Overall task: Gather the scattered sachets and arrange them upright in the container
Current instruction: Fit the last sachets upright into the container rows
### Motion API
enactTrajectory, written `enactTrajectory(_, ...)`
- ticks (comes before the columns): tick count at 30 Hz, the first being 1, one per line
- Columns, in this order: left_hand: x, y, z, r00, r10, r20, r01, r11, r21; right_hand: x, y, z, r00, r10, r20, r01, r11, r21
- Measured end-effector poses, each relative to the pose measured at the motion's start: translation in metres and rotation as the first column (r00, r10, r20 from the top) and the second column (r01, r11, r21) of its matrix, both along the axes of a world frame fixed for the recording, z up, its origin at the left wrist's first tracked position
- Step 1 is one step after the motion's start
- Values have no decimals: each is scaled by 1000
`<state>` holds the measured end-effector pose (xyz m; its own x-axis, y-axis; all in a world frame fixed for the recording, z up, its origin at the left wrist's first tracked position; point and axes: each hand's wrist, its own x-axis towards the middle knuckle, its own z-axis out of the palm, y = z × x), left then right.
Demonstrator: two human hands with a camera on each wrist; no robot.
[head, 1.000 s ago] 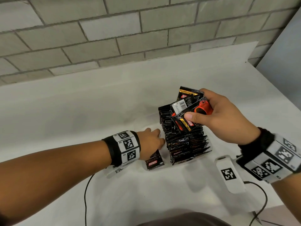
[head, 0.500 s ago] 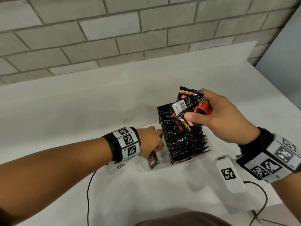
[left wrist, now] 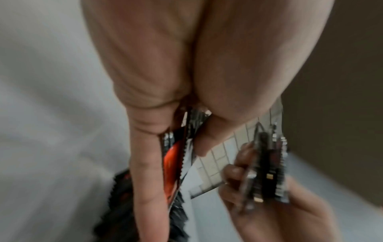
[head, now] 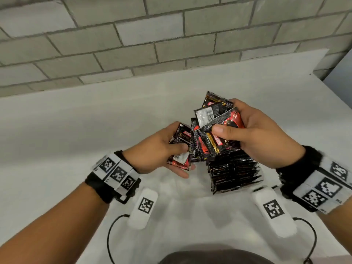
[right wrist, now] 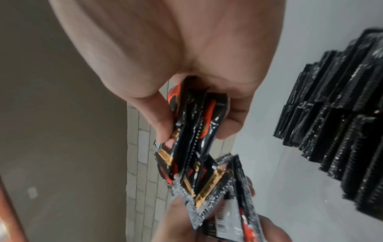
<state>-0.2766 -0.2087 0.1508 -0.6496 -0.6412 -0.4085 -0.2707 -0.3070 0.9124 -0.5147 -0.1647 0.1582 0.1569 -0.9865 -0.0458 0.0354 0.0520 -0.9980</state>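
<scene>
A tight row of black sachets stands upright on the white table; its container is hidden by them. Above the row my right hand grips a fanned bunch of black, red and gold sachets between thumb and fingers; the right wrist view shows the same bunch of sachets in that hand. My left hand is lifted beside it and pinches a black and red sachet, its edge touching the bunch. In the left wrist view that black and red sachet is blurred.
A grey brick wall runs behind the table. White tagged wrist devices with black cables hang in front of my forearms. The standing sachet row lies right of my right hand in its wrist view.
My left hand picked the loose sachet up from the table beside the row and raised it to the bunch in my right hand. The right hand stayed roughly where it was.
</scene>
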Motion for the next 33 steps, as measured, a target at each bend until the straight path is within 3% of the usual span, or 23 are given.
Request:
enactTrajectory(3,-9,14,0,967,108,-231,-51,969,242,20,-8,-5,995,7,-102,-8,1000,-14)
enactTrajectory(6,-8,19,-4,906,237,-350,-107,930,351,28,-12,-9,961,48,-273,-58,998,-30)
enactTrajectory(12,2,18,-13,907,272,-321,-149,921,360,40,-14,-11,868,154,-473,-186,982,-22)
enactTrajectory(18,7,17,-12,828,404,-388,-297,904,307,45,-15,-17,855,166,-491,-187,982,6)
enactTrajectory(25,9,22,-12,852,294,-432,-158,933,324,41,-16,-16,778,180,-602,-203,979,29)
enactTrajectory(30,-4,24,-13,861,384,-333,-325,920,220,45,-12,-16,709,118,-695,-179,984,-16)
enactTrajectory(33,-5,23,-15,828,450,-335,-379,889,258,43,-14,-13,750,33,-660,-99,993,-63)
